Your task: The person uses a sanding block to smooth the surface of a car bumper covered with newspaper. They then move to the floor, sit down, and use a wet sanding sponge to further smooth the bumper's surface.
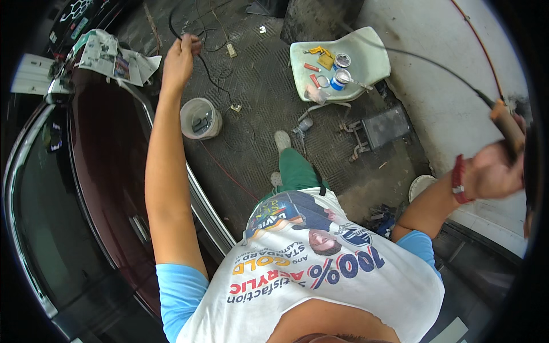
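Observation:
My left hand point(182, 56) is raised toward the far left, its fingers closed around a black cable point(209, 71). The cable loops above the hand and trails down to the floor. At the right rim my right hand point(496, 174), with a red band on its wrist, grips a corded power tool with an orange-brown handle point(508, 127). A black cord point(437, 59) runs from the handle's end toward the far middle. Most of the tool's body is cut off by the dark rim, so its kind cannot be made out.
A dark red car point(103, 137) with newspaper point(111, 60) over its end stands left. A white bucket point(193, 132) sits beside it. The pale chair point(374, 66) carries cans and small tools. A spray gun point(305, 124) and a metal stand point(384, 129) lie on the floor.

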`<state>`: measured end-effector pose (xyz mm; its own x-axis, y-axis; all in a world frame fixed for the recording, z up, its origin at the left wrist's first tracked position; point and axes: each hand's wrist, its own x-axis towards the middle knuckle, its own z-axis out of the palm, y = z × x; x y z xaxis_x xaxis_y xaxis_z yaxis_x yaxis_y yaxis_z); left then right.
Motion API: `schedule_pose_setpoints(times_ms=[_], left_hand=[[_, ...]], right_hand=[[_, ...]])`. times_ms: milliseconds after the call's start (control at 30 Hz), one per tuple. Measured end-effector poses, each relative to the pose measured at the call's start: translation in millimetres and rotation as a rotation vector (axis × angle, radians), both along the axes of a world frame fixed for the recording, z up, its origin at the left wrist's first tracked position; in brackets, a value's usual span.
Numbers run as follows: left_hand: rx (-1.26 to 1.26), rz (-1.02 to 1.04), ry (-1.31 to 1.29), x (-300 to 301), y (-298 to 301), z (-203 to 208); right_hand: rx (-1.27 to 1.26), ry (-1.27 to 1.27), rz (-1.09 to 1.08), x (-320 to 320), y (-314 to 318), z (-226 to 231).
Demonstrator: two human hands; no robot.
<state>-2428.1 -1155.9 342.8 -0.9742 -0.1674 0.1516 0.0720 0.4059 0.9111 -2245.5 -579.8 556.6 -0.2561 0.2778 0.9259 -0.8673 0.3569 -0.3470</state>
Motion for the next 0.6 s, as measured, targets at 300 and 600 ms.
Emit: schedule_pose_setpoints(times_ms=[300,600], left_hand=[[-0.641,-0.042,-0.295,-110,-3,-142],[-0.243,-0.215,-0.956,-84,15,-316]], right_hand=[[-0.488,-0.928,0.251,-212,-128,-249],[-0.062,-1.826,-0.125,-426,-160,-650]])
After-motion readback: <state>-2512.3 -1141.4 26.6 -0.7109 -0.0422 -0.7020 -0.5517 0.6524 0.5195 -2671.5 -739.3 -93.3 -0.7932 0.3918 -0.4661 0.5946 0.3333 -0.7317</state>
